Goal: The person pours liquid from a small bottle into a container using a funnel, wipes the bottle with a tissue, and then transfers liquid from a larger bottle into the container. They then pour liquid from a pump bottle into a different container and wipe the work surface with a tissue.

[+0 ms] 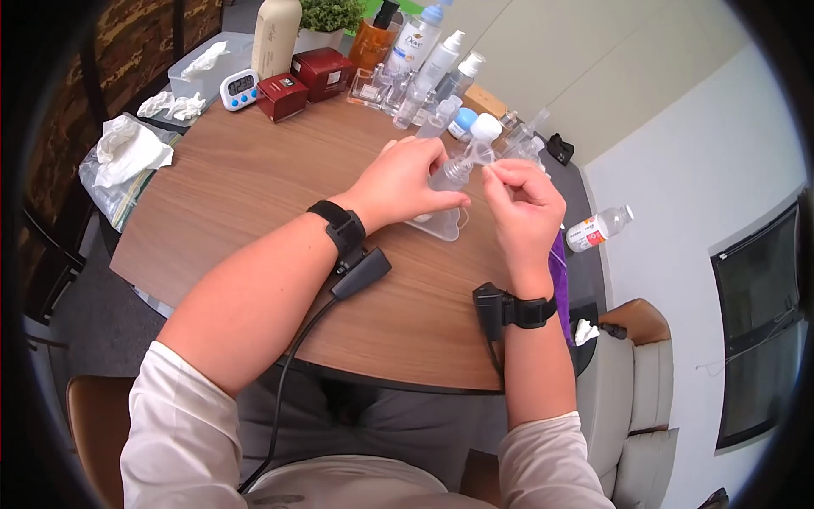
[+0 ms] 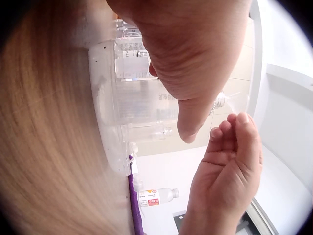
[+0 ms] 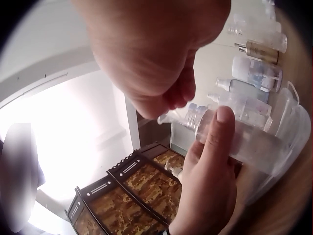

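Note:
Over the right half of the table, my left hand point(image 1: 398, 182) grips a clear bottle point(image 3: 254, 147) by its body, its threaded neck bare. Fingertips of my right hand point(image 1: 527, 199) pinch a small clear funnel-shaped piece point(image 1: 481, 154) right at the bottle's mouth. That piece flares out above the neck threads in the left wrist view, partly hidden by my fingers in the right wrist view. Under the bottle lies a shallow translucent plastic case point(image 1: 445, 227) with a thin loop at its edge. A white-capped bottle point(image 1: 486, 127) stands just behind my hands.
Several pump and spray bottles point(image 1: 414, 42) line the far edge. Dark red boxes point(image 1: 282, 96) and a digital timer point(image 1: 240, 89) stand at the back left. Crumpled tissues point(image 1: 127, 153) lie at the left edge. A labelled water bottle point(image 1: 599, 229) and purple cloth point(image 1: 558, 267) are at the right.

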{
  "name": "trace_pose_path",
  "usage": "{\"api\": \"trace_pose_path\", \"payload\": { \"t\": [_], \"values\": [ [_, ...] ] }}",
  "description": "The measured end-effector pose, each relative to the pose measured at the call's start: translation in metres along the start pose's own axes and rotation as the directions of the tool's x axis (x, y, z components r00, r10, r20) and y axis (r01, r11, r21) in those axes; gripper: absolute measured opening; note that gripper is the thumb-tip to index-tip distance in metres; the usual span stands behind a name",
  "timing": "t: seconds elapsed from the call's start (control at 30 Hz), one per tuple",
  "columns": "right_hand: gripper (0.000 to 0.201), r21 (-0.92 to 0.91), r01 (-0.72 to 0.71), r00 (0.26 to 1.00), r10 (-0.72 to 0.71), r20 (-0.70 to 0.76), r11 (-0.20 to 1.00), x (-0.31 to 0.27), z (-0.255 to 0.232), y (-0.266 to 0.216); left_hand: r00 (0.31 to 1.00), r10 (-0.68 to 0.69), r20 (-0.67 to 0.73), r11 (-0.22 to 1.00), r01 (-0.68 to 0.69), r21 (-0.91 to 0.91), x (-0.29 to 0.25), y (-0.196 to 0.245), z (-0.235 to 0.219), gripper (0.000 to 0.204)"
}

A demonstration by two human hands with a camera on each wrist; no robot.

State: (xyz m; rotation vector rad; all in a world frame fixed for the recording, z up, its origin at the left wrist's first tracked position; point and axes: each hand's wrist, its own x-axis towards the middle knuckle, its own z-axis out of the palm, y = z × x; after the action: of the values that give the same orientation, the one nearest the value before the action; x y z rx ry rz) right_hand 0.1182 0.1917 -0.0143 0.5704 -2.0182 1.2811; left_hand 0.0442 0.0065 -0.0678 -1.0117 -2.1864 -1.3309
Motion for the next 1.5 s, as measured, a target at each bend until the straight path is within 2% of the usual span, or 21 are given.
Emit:
{"api": "trace_pose_path", "payload": {
  "t": [0.07, 0.1, 0.17, 0.2, 0.27, 0.3, 0.37, 0.4, 0.47, 0.5, 0.53, 0.6, 0.83, 1.0, 1.13, 1.2, 1.3, 1.33, 1.4, 1.47, 1.5],
  "values": [
    [0.005, -0.119, -0.020, 0.992, 0.005, -0.129, 0.993, 0.001, 0.003, 0.002, 1.000, -0.007, 0.008, 1.000, 0.007, -0.002, -0.001, 0.000, 0.000, 0.057],
    [0.005, -0.121, -0.020, 0.992, 0.004, -0.129, 0.992, 0.000, 0.002, 0.001, 1.000, -0.005, 0.001, 1.000, 0.005, 0.000, -0.002, 0.000, 0.001, 0.057],
    [0.005, -0.030, 0.033, 0.999, -0.033, 0.013, 0.999, 0.000, 0.002, -0.002, 1.000, 0.002, -0.009, 1.000, -0.002, 0.005, 0.000, 0.000, 0.000, 0.057],
    [0.005, -0.030, 0.038, 0.999, -0.037, 0.013, 0.999, 0.001, 0.002, -0.001, 1.000, -0.005, -0.003, 1.000, 0.005, -0.004, 0.000, 0.001, 0.000, 0.057],
    [0.005, -0.110, 0.020, 0.992, -0.033, -0.121, 0.994, -0.001, 0.003, 0.004, 1.000, -0.013, 0.005, 1.000, 0.013, -0.015, -0.001, 0.001, 0.000, 0.058],
    [0.005, -0.112, 0.021, 0.992, -0.034, -0.122, 0.993, -0.002, 0.003, 0.003, 1.000, -0.014, 0.008, 1.000, 0.014, -0.007, -0.001, 0.000, 0.001, 0.058],
    [0.003, 0.086, 0.003, 1.000, -0.001, -0.031, 0.996, -0.003, 0.002, 0.000, 1.000, -0.013, 0.009, 1.000, 0.013, -0.001, 0.000, 0.001, 0.001, 0.059],
    [0.003, 0.084, 0.005, 1.000, -0.003, -0.031, 0.996, -0.001, -0.001, 0.001, 1.000, -0.019, 0.014, 1.000, 0.019, -0.002, 0.000, 0.001, 0.000, 0.059],
    [0.002, 0.181, -0.028, 0.960, 0.077, -0.270, 0.983, 0.009, -0.015, 0.009, 1.000, -0.021, 0.017, 1.000, 0.021, -0.003, -0.001, 0.003, -0.002, 0.059],
    [0.004, 0.138, -0.026, 0.938, 0.072, -0.340, 0.990, 0.015, -0.025, 0.015, 0.999, -0.030, 0.020, 0.999, 0.030, -0.011, -0.001, 0.003, -0.002, 0.059],
    [0.004, 0.134, -0.020, 0.937, 0.066, -0.343, 0.991, 0.018, -0.034, 0.019, 0.999, -0.038, 0.024, 0.999, 0.039, -0.019, -0.001, 0.003, -0.002, 0.059],
    [0.007, 0.123, -0.125, 0.849, 0.170, -0.499, 0.985, 0.025, -0.046, 0.024, 0.998, -0.045, 0.033, 0.998, 0.046, -0.034, 0.000, 0.003, -0.002, 0.059],
    [0.013, -0.083, -0.206, 0.884, 0.149, -0.444, 0.975, 0.045, -0.070, 0.072, 0.997, -0.068, 0.047, 0.996, 0.071, -0.051, -0.001, 0.006, -0.003, 0.058],
    [0.018, -0.281, -0.263, 0.907, 0.138, -0.397, 0.923, 0.055, -0.071, 0.082, 0.997, -0.056, 0.046, 0.996, 0.059, -0.066, -0.001, 0.005, -0.004, 0.057],
    [0.018, -0.309, -0.286, 0.902, 0.147, -0.405, 0.907, 0.056, -0.072, 0.095, 0.999, -0.035, 0.021, 0.997, 0.036, -0.067, -0.002, 0.003, -0.002, 0.057],
    [0.021, -0.318, -0.321, 0.912, 0.201, -0.358, 0.892, 0.056, -0.072, 0.097, 0.999, -0.037, 0.024, 0.997, 0.039, -0.062, -0.002, 0.004, -0.002, 0.057],
    [0.026, -0.378, -0.314, 0.926, 0.193, -0.324, 0.871, 0.051, -0.072, 0.087, 0.999, -0.037, 0.029, 0.997, 0.039, -0.061, -0.001, 0.004, -0.002, 0.056],
    [0.026, -0.377, -0.315, 0.925, 0.194, -0.326, 0.871, 0.048, -0.075, 0.082, 0.999, -0.037, 0.029, 0.997, 0.039, -0.063, -0.002, 0.004, -0.002, 0.056],
    [0.029, -0.236, -0.309, 0.864, 0.168, -0.475, 0.921, 0.042, -0.089, 0.076, 0.999, -0.030, 0.024, 0.998, 0.031, -0.055, -0.001, 0.002, -0.001, 0.057],
    [0.025, -0.173, -0.293, 0.853, 0.175, -0.491, 0.940, 0.035, -0.104, 0.071, 0.999, -0.020, 0.025, 0.999, 0.021, -0.048, -0.001, 0.003, -0.001, 0.057],
    [0.024, -0.269, -0.324, 0.889, 0.194, -0.416, 0.907, 0.030, -0.113, 0.070, 0.999, -0.037, 0.021, 0.998, 0.038, -0.051, -0.001, 0.004, -0.002, 0.058]
  ]
}}
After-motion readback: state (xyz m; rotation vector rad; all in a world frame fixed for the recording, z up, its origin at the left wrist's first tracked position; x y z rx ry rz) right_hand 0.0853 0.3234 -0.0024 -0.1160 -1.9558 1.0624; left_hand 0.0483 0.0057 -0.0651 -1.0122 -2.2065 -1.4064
